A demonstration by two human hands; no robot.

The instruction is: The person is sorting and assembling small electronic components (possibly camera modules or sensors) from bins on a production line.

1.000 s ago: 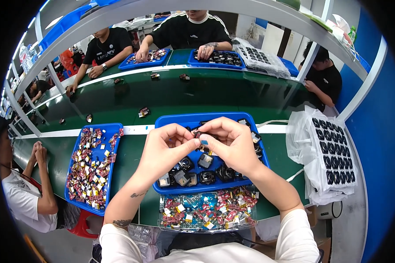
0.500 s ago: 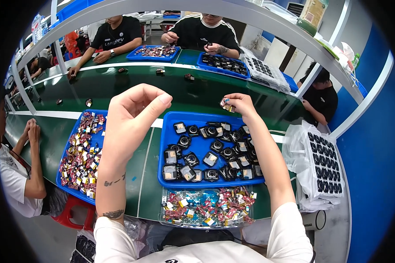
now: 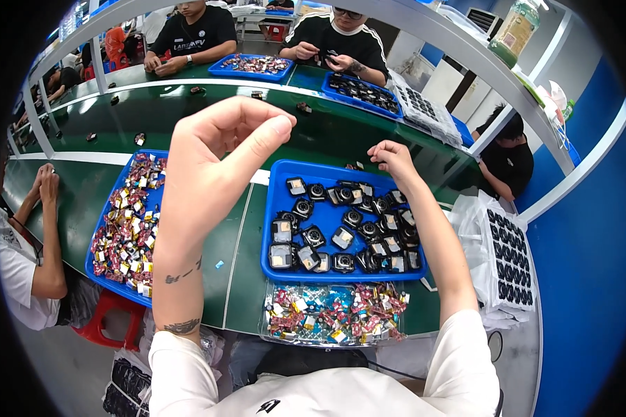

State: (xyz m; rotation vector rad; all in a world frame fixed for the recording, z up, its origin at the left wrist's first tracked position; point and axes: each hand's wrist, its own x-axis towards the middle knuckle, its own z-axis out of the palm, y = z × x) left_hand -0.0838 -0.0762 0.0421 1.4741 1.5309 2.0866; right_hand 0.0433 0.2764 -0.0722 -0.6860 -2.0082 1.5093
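My left hand (image 3: pixel 219 156) is raised over the green work surface, left of the tray of black watch housings (image 3: pixel 342 238). Its thumb and forefinger meet in a pinch; whatever lies between them is hidden. Beyond that tray's far edge, my right hand (image 3: pixel 395 161) has its fingers loosely bent and slightly apart, with nothing seen in them. Just left of its fingertips lies a small electronic part (image 3: pixel 355 166) on the green belt. The housings sit in a blue tray (image 3: pixel 266 208), some showing a round dark back, others a pale inner side.
A clear tray (image 3: pixel 337 313) of red, white and yellow electronic parts sits nearest me. Another blue tray (image 3: pixel 90 260) of such parts stands left. White foam trays (image 3: pixel 511 257) with black pieces are stacked right. A metal shelf frame (image 3: pixel 424 55) crosses overhead. Co-workers sit opposite and left.
My right hand has let go of the small electronic part beyond the tray and drawn back to the right. The left hand keeps its pinch. The whole view has shifted slightly.
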